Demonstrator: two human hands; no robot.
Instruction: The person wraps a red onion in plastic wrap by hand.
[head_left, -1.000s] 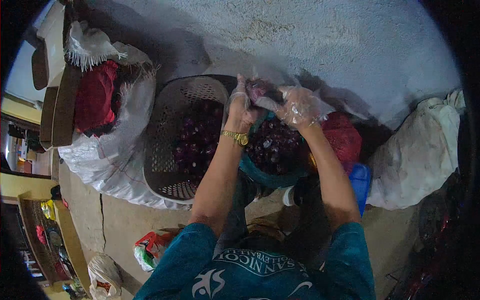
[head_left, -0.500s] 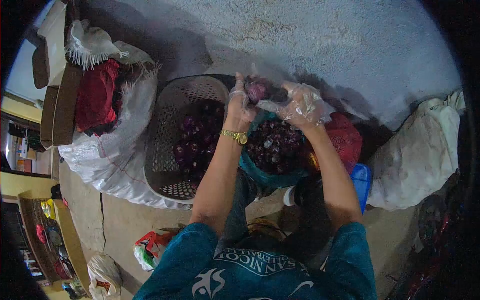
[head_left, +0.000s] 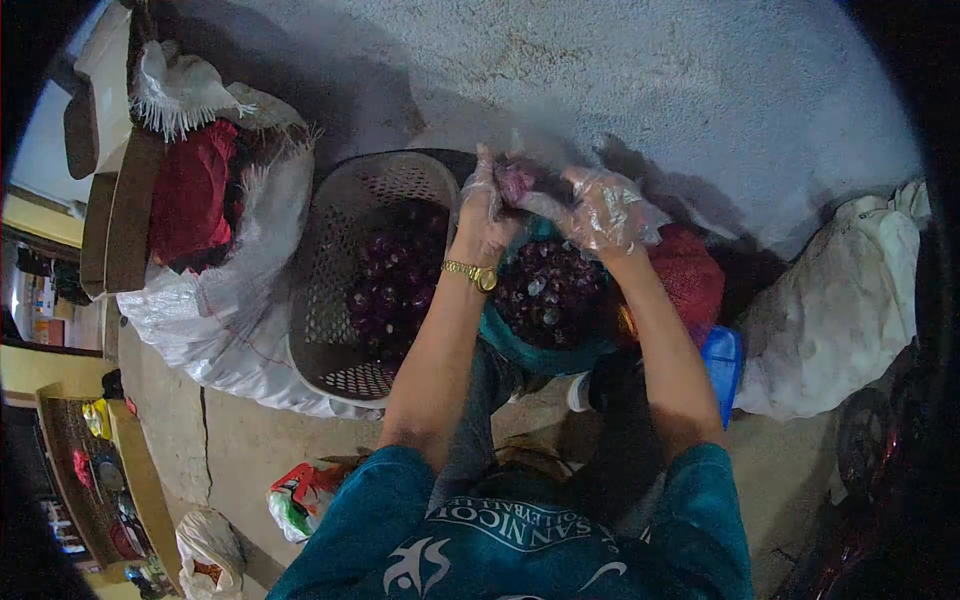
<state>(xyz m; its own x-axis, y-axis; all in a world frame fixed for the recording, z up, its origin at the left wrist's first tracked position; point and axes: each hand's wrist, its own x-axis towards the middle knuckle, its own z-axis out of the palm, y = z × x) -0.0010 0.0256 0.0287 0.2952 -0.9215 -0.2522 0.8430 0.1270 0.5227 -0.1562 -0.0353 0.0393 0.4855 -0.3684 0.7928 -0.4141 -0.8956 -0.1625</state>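
Note:
In a clear plastic glove, my left hand [head_left: 486, 212] is closed around a red onion [head_left: 514, 182], below a gold watch on the wrist. My right hand [head_left: 606, 212], also gloved in clear plastic, is bent towards the onion from the right. Its fingertips are blurred, and what they pinch I cannot make out. Beneath the hands stands a teal container [head_left: 500, 340] full of dark purple onions [head_left: 550, 290]. To its left, a grey perforated basket [head_left: 325, 270] holds more purple onions [head_left: 395, 285].
White woven sacks [head_left: 240, 340] with a red mesh bag [head_left: 192, 200] stand left. A red mesh bag [head_left: 685, 280], a blue plastic container [head_left: 722, 370] and a pale sack [head_left: 830, 310] are right. A rough wall [head_left: 640, 80] rises ahead. Plastic bags [head_left: 300, 500] lie on the floor.
Both hands stay over the teal container with the onion. My right hand's fingers have shifted slightly, and my left fingers have turned a little around the onion.

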